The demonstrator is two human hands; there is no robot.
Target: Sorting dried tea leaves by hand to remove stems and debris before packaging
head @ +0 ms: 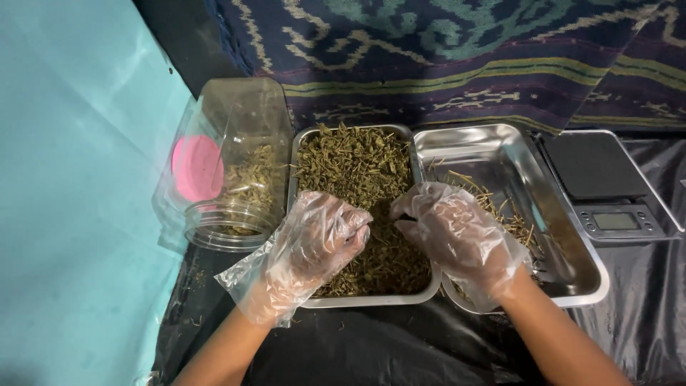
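Dried herbs (357, 171), green-brown and crumbly with small stems, fill the left steel tray (371, 300), which sits on black sheeting over the bench (400, 350) right in front of the person. Both hands wear loose clear plastic gloves, likely to keep the leaf clean. The left hand (314, 243) rests on the near part of the heap, fingers curled loosely down into the leaf; its grip looks half closed on a little material, though the crinkled glove hides just how much. The right hand (457, 232) hangs over the seam between the two trays, fingertips drawn together at the heap's edge as if pinching bits of herb; what sits between them I cannot tell. Beside it, the right steel tray (500, 154) holds only a scatter of pale stalks (493, 204), apart from the leaf. To the left a clear plastic jar (236, 164) lies tilted, mouth toward the person, some herb inside, a pink lid (196, 168) behind it. Further right stands a small digital scale (607, 186). A patterned woven cloth (457, 57) hangs at the back
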